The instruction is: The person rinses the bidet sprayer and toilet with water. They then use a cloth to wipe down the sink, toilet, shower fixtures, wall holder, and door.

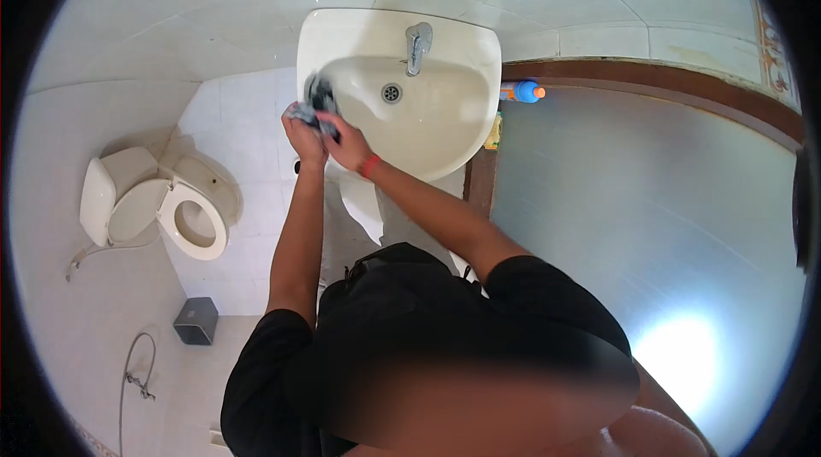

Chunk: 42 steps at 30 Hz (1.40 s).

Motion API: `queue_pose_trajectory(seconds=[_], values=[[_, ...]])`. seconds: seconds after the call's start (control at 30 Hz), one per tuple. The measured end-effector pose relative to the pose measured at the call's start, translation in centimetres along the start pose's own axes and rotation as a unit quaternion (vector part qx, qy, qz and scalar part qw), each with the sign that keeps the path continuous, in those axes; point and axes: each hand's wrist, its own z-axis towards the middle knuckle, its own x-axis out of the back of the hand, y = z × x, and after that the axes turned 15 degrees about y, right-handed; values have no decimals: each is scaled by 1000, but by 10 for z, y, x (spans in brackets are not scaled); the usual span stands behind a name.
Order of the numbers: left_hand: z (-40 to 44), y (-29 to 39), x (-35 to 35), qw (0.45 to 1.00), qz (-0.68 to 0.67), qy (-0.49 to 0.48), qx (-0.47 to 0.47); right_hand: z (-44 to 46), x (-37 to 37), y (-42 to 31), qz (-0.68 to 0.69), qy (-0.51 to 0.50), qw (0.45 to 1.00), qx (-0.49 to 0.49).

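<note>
Over the left rim of the cream sink (428, 136), a dark and grey cloth (321, 96) is held up, its outline blurred by motion. My left hand (304, 136) is closed on the cloth's near left part. Close beside it, my right hand (349, 146), with a red band at the wrist, grips the cloth's right side. A chrome faucet (418, 48) stands at the back of the sink, and the drain (391, 94) shows in the basin. No water stream can be seen.
A toilet (195, 222) with its lid up is at the left, with a grey bin (197, 321) nearer to me. A blue bottle with an orange cap (523, 92) lies right of the sink, near a yellow packet (493, 131). A shower hose (125, 376) hangs lower left.
</note>
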Motion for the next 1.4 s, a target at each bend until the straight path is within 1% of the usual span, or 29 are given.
queue_pose_trajectory(seconds=[0.03, 0.07, 0.1, 0.17, 0.2, 0.3, 0.37, 0.4, 0.43, 0.53, 0.57, 0.67, 0.73, 0.77, 0.8, 0.87, 0.9, 0.93, 1.0, 1.07, 1.1, 1.13, 1.17, 1.2, 1.23, 1.27, 1.3, 1.37, 1.4], values=[[-4, 4, -4, 1000, 6, 5, -5, -23, 27, 28, -43, -77, 996, -8], [-7, 8, -9, 1000, 10, 9, -11, -35, 71, 19, -239, -212, 945, -72], [-5, 6, -8, 1000, 14, 9, -16, -58, 114, 57, -276, -203, 939, 21], [-5, 5, -8, 999, 21, 5, -25, -51, 209, 46, -444, -266, 853, -74], [-5, 6, -7, 999, 25, 1, -32, -37, 256, 55, -474, -248, 842, -73], [-2, 4, -7, 995, 71, -8, -65, 32, 331, 40, -476, -10, 879, -27], [9, -9, -4, 991, 98, -23, -85, 82, 354, 17, -328, 219, 918, 50], [11, -8, 0, 989, 114, -28, -94, 111, 359, 25, -217, 340, 915, 4], [1, 3, -2, 979, 168, -22, -112, 118, 348, -22, -253, 406, 878, -2], [-8, 10, -2, 967, 234, -1, -95, 163, 302, -8, -229, 518, 824, 24], [-6, 3, 2, 970, 199, -29, -136, 169, 279, -2, -254, 485, 833, -75], [-20, 8, 1, 970, 191, -29, -149, 172, 196, 70, -410, 424, 808, -14], [-3, -3, 8, 970, 176, -49, -162, 160, 169, 43, -346, 293, 891, -4], [-2, -2, 8, 971, 169, -56, -160, 167, 160, 70, -317, 332, 886, 67], [-5, -3, 11, 973, 161, -62, -156, 160, 174, 74, -312, 299, 894, 121], [-15, 7, 13, 985, 135, -48, -93, 138, 216, 70, -266, 192, 933, 146], [-16, 12, 12, 991, 112, -37, -63, 119, 235, 57, -306, 138, 932, 133], [-13, 15, 16, 986, 127, -26, -104, 97, 251, 43, -341, 96, 931, 90], [-8, 17, 28, 970, 161, 0, -180, 66, 273, 87, -331, 47, 942, 33], [-8, 30, 48, 977, 159, 0, -140, 37, 278, 141, -147, 25, 977, -151], [-2, 40, 58, 979, 172, -24, -103, 32, 263, 122, 21, 104, 974, -202], [1, 47, 63, 978, 190, -55, -65, 22, 244, 93, 190, 187, 932, -245], [-5, 55, 68, 978, 183, -68, -69, 5, 236, 64, 348, 266, 855, -279], [-3, 61, 80, 971, 208, -96, -66, 16, 236, 50, 385, 240, 860, -235], [-3, 69, 92, 969, 208, -122, -63, 37, 227, 28, 314, 315, 878, -180], [-2, 77, 103, 966, 205, -146, -61, 59, 222, 8, 99, 345, 929, -88], [5, 80, 114, 965, 204, -153, -52, 92, 218, 0, -19, 331, 943, -29], [18, 78, 134, 966, 201, -159, -31, 137, 182, -22, -137, 341, 914, 170], [21, 83, 143, 968, 202, -151, -14, 154, 173, -22, -245, 310, 892, 221]])
